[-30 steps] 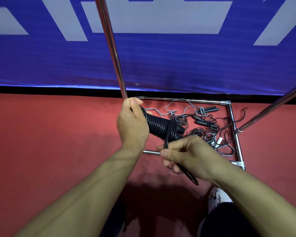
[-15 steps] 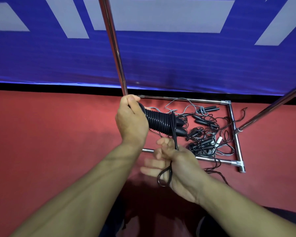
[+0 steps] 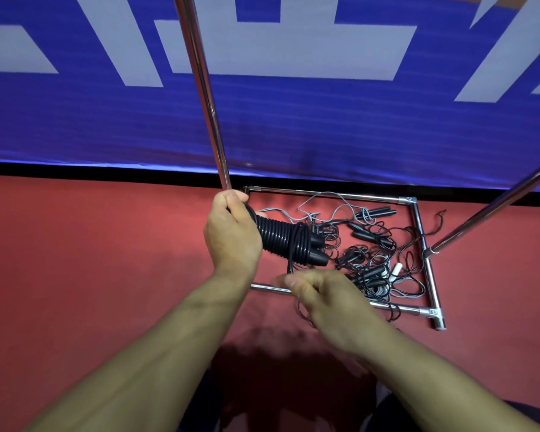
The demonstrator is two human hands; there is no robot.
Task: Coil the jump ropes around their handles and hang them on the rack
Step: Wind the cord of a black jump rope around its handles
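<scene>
My left hand [image 3: 231, 238] grips one end of a black jump rope bundle [image 3: 286, 240], its cord wound in tight turns around the two handles. The handle tips point right and down. A loose stretch of the cord drops from the bundle to my right hand [image 3: 321, 294], which pinches it just below the bundle; a small loop hangs under that hand. Beyond, on the red floor inside the rack's base frame [image 3: 424, 260], lies a tangled pile of other jump ropes [image 3: 374, 251], black and grey.
The chrome rack has one upright pole [image 3: 205, 98] rising just behind my left hand and a slanted pole [image 3: 493, 207] at the right. A blue banner with white shapes [image 3: 293, 104] covers the wall behind. Red floor [image 3: 91, 260] stretches to the left.
My right hand has risen from below the front bar up to just under the bundle, carrying the loose cord end with it. My left hand has kept hold of the bundle.
</scene>
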